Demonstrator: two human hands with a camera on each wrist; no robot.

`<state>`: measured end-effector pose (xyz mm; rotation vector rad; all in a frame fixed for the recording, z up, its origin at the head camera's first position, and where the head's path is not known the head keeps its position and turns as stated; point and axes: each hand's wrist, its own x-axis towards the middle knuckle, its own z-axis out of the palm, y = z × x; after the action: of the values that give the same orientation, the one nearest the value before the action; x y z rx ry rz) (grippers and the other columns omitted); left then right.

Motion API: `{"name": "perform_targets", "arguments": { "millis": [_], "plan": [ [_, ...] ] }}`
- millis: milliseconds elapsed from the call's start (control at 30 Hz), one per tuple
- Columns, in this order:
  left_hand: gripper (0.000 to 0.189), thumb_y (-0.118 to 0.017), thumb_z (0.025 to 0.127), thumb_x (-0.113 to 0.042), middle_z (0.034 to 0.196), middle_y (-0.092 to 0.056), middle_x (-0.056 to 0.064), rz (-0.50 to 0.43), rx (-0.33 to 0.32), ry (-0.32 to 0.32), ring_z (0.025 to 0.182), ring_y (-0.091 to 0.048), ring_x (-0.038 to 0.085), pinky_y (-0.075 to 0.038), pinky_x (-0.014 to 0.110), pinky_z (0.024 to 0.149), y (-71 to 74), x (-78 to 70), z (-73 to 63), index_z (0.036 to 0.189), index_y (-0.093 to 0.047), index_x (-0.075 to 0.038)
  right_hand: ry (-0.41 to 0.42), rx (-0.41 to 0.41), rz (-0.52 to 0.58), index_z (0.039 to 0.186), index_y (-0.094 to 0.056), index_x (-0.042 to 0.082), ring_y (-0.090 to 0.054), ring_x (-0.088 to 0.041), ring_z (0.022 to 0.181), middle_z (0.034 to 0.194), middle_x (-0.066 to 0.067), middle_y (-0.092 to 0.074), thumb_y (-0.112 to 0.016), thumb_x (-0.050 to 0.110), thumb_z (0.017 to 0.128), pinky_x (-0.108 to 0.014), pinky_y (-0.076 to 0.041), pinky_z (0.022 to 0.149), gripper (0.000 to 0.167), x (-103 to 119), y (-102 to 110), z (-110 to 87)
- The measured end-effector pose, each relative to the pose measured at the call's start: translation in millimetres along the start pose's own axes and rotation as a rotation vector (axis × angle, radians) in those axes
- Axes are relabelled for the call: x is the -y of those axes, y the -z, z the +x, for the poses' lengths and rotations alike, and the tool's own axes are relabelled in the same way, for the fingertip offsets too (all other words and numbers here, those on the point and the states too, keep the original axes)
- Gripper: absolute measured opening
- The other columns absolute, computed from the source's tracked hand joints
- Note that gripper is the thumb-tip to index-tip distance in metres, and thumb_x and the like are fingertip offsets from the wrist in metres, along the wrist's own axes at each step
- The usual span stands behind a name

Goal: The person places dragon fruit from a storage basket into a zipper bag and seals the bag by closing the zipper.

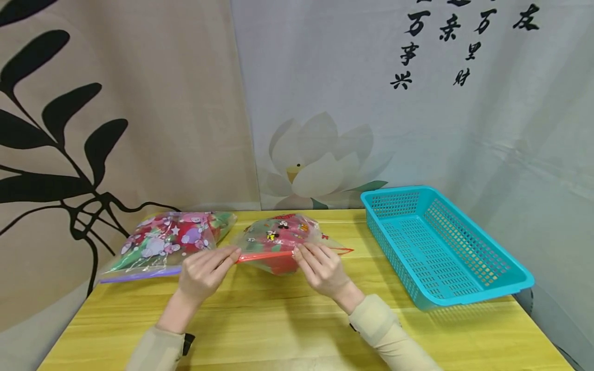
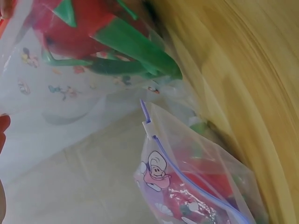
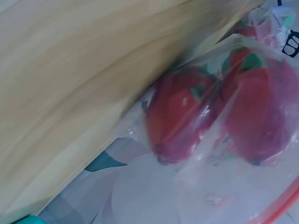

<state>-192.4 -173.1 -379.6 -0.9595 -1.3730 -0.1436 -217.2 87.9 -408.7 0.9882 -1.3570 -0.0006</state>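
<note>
A clear zip bag with a red zip edge and cartoon prints (image 1: 278,234) is held near the middle of the table. My left hand (image 1: 204,273) pinches the left part of its red edge, and my right hand (image 1: 322,268) pinches that edge further right. Inside, the right wrist view shows two red-pink, fruit-like pieces (image 3: 182,116) with green tips. Green leafy parts (image 2: 133,46) of the contents show through the plastic in the left wrist view. Beside my left hand lies a second printed zip bag (image 1: 171,242), filled with red and green things, its purple zip edge towards me.
A turquoise perforated basket (image 1: 473,301) stands at the right of the wooden table (image 1: 260,330), its near right corner reaching the table's edge. Behind the table hangs a printed cloth (image 1: 195,129) with leaves, a lotus and black writing.
</note>
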Motion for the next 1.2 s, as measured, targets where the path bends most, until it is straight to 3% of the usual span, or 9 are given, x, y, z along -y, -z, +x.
{"name": "perform_targets", "arguments": {
  "millis": [667, 1200],
  "plan": [
    [0.032, -0.054, 0.095, -0.007, 0.062, -0.069, 0.014, -0.005, 0.018, -0.018, 0.046, -0.062, 0.025, -0.050, 0.032, 0.039, 12.1, 1.5, -6.4, 0.068, -0.070, 0.000, 0.034, 0.004, 0.005, 0.080, -0.073, 0.001, -0.069, -0.022, 0.066, 0.074, -0.010, -0.074, -0.056, 0.006, 0.092, -0.033, -0.060, 0.061, 0.021, -19.0, 12.7, -31.8],
    [0.036, -0.054, 0.095, -0.013, 0.062, -0.070, 0.011, -0.046, 0.082, 0.038, 0.046, -0.063, 0.022, -0.051, 0.029, 0.040, 19.6, 4.5, -21.7, 0.064, -0.071, -0.004, 0.039, 0.027, -0.009, 0.077, -0.073, 0.000, -0.068, -0.022, 0.062, 0.072, -0.011, -0.073, -0.058, 0.005, 0.091, -0.030, -0.058, 0.055, 0.021, -33.3, 29.1, -59.1]
  ]
}}
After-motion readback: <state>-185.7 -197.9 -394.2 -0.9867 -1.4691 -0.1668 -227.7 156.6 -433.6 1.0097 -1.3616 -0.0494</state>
